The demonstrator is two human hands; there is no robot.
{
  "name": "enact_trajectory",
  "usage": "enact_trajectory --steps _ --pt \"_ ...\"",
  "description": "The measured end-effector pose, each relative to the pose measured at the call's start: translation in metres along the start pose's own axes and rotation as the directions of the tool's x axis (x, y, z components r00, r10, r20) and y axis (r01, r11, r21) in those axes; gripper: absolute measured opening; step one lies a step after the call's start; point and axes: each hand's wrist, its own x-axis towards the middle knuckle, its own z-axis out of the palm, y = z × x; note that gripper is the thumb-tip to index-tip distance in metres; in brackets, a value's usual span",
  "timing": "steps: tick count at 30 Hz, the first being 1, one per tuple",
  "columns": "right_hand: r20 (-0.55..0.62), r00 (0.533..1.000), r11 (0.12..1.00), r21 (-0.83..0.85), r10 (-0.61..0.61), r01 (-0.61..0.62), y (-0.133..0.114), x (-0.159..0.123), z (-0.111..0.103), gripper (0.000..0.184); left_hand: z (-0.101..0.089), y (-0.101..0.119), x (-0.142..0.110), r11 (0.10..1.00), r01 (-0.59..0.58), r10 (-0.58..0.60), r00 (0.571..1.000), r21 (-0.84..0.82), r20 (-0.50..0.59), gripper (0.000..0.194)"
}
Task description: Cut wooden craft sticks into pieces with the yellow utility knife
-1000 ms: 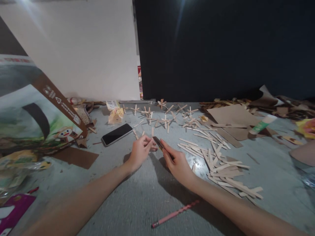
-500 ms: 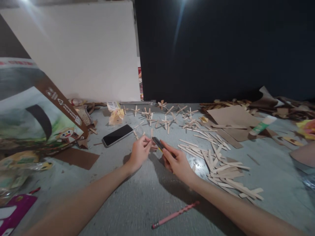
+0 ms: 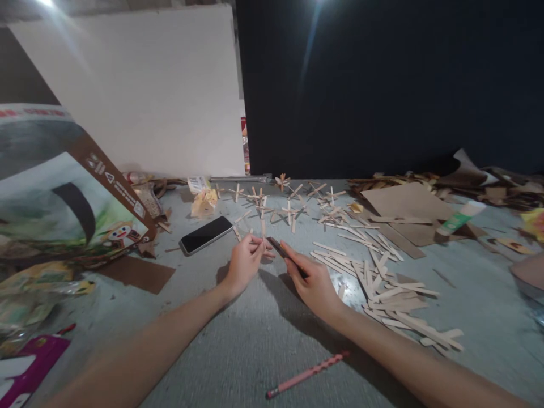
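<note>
A stick point(image 3: 263, 229) is being pinched by the left hand point(image 3: 245, 264); near it, a dark tool point(image 3: 277, 247) is being gripped by the right hand point(image 3: 313, 283).

Room to pass on near ctr of table point(image 3: 221, 351), low pencil point(image 3: 308, 374) lying across it; L hand point(image 3: 245, 263) & R hand point(image 3: 312, 280) block far end of that strip. Phone point(image 3: 206, 234) just L of hands, tall printed bag point(image 3: 38, 198) far L. Loose sticks point(image 3: 419, 326) crowd R side, crossed sticks point(image 3: 290, 212) far ctr, cardboard point(image 3: 403, 201) + glue stick point(image 3: 461, 217) far R. White board point(image 3: 140, 102) & black board point(image 3: 382, 85) wall off far edge, narrow gap btwn
</note>
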Motion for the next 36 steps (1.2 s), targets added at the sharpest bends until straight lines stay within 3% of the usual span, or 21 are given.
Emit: enact_trajectory --steps 15,24,28,34,36 --pt "0.010 1.000 1.000 -0.004 0.020 -0.020 0.001 -0.001 0.002 0.046 0.002 0.001 -0.001 0.999 0.028 -0.027 0.999 -0.033 0.021 0.047" --pt "0.036 0.977 0.953 0.218 0.209 -0.211 -0.008 -0.002 0.004 0.047 0.004 -0.003 0.000 0.997 0.029 -0.028 0.999 -0.073 0.017 0.047" --pt "0.091 0.929 0.840 0.404 0.359 -0.364 -0.008 -0.004 0.010 0.056 0.004 -0.002 -0.001 0.998 0.021 -0.021 1.000 -0.062 0.014 0.046" --pt "0.278 0.805 0.492 0.673 0.524 -0.552 -0.015 0.005 0.003 0.080 0.003 0.001 -0.001 1.000 -0.018 0.018 1.000 -0.019 0.015 0.041" --pt "0.270 0.798 0.450 0.709 0.539 -0.544 -0.016 0.007 0.000 0.080 0.003 0.000 -0.001 1.000 -0.010 0.010 1.000 -0.015 0.012 0.040"
